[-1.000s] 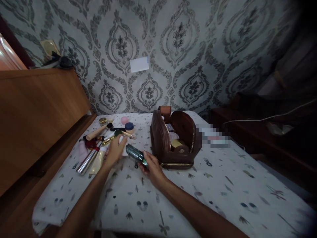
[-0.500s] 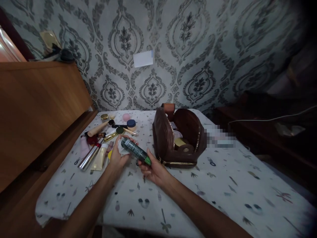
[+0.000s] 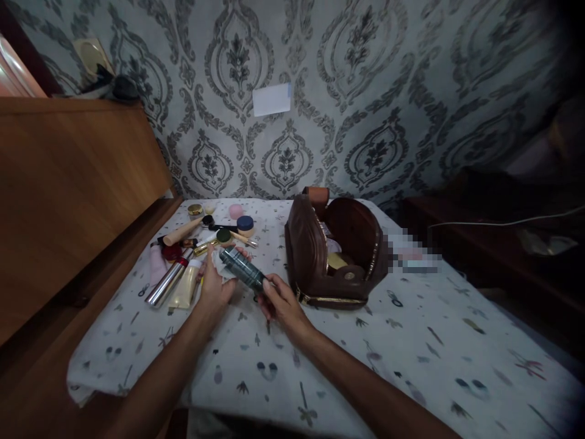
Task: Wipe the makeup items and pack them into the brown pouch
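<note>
Head view — dark bottle, long axis forward-left

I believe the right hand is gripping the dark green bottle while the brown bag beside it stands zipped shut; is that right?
Not quite: the head view shows the brown bag unzipped and open. The right hand is indeed gripping the dark green bottle.

dim rm, soft shadows, slight blur, R edge v. dark
</note>
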Tool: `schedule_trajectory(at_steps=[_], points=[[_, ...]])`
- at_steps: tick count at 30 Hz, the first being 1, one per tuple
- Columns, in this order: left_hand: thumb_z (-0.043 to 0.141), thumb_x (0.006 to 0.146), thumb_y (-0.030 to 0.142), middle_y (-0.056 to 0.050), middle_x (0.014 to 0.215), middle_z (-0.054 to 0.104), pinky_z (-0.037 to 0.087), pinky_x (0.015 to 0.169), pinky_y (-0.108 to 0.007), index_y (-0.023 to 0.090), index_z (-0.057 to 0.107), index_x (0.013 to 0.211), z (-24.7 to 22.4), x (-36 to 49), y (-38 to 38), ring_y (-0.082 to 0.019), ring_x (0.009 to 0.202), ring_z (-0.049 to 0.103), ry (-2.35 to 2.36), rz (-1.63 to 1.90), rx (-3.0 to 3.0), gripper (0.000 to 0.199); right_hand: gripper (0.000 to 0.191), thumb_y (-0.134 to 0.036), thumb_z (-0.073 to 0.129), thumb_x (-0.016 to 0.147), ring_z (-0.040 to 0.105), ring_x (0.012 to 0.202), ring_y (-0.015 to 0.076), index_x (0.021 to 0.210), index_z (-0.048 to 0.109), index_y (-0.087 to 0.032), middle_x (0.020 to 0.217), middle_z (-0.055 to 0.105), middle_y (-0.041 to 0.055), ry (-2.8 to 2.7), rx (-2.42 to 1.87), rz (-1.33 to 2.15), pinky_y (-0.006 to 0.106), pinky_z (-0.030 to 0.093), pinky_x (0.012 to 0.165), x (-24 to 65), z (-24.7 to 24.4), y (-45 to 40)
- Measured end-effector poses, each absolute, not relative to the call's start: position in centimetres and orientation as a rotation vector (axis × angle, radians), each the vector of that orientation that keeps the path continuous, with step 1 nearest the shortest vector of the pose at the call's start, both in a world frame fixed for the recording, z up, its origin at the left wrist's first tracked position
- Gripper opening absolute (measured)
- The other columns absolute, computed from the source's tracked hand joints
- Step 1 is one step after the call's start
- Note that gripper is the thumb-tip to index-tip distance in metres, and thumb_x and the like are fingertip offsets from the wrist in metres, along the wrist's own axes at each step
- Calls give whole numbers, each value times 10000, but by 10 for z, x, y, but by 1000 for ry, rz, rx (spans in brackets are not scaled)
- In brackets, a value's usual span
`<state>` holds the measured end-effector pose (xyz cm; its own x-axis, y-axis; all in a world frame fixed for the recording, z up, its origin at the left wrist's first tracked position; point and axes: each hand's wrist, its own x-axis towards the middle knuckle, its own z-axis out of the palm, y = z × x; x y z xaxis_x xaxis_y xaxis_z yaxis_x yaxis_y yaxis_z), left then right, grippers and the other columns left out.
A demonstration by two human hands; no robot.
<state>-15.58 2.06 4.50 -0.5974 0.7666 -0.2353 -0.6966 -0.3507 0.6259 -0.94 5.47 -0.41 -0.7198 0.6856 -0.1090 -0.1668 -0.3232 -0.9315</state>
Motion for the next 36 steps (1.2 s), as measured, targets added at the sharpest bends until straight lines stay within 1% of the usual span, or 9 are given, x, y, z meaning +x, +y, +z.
schedule_trajectory(at_steps=[3,10,12,15,17,19,21,28,36], points=[[414,973,569,-45,800,726,598,788,-332,174,685,885,42,-149,23,-174,754,701,886,1986,165,487,552,-718,662,727,383,403,47,849,453,-222,605,535,-72,-1272,-646,2203,185,184,403,-10,-1,53],[672,774,647,-97,936,732,603,740,-344,150,673,969,26,-125,22,-250,884,712,985,1796,437,534,674,-811,673,635,305,361,28,868,450,-219,555,514,-79,-1078,-584,2446,173,149,372,-10,1,52],[778,699,580,-83,963,726,597,695,-304,159,652,997,22,-121,19,-221,836,710,1016,1771,581,531,702,-828,685,595,292,350,25,846,437,-221,526,494,-87,-1044,-617,2477,165,143,367,-11,-2,55],[856,646,443,-38,960,710,549,534,-225,188,603,1054,18,-118,15,-137,647,665,1097,1743,743,544,711,-837,687,574,293,335,33,845,435,-229,478,479,-93,-996,-706,2502,162,142,362,-12,-9,61],[866,637,396,-7,919,696,510,465,-196,200,569,1052,17,-117,14,-99,564,616,1136,1751,768,547,706,-837,680,580,299,332,40,853,452,-228,467,490,-87,-979,-741,2510,165,144,358,-13,-12,63],[867,633,392,10,881,685,514,472,-194,199,546,1027,18,-116,15,-88,551,598,1159,1785,743,543,702,-834,685,576,316,338,45,843,472,-221,468,503,-76,-982,-736,2504,169,144,354,-14,-13,63],[865,629,410,10,867,686,525,490,-197,194,536,1010,18,-115,16,-87,558,598,1182,1810,711,548,707,-829,706,547,339,347,51,811,482,-214,471,508,-67,-997,-708,2496,172,140,350,-15,-11,62],[818,672,505,3,849,688,417,347,-177,195,551,1010,19,-116,15,-78,455,552,1236,1804,699,531,675,-786,744,562,463,437,61,787,538,-183,581,569,-34,-1050,-737,2401,154,189,374,-12,-2,56],[815,642,564,-29,813,698,447,397,-204,182,580,975,22,-125,18,-180,628,678,1189,1849,533,559,594,-629,823,614,531,502,76,923,551,-201,688,619,-25,-1068,-612,2307,163,234,392,-12,-6,57]])
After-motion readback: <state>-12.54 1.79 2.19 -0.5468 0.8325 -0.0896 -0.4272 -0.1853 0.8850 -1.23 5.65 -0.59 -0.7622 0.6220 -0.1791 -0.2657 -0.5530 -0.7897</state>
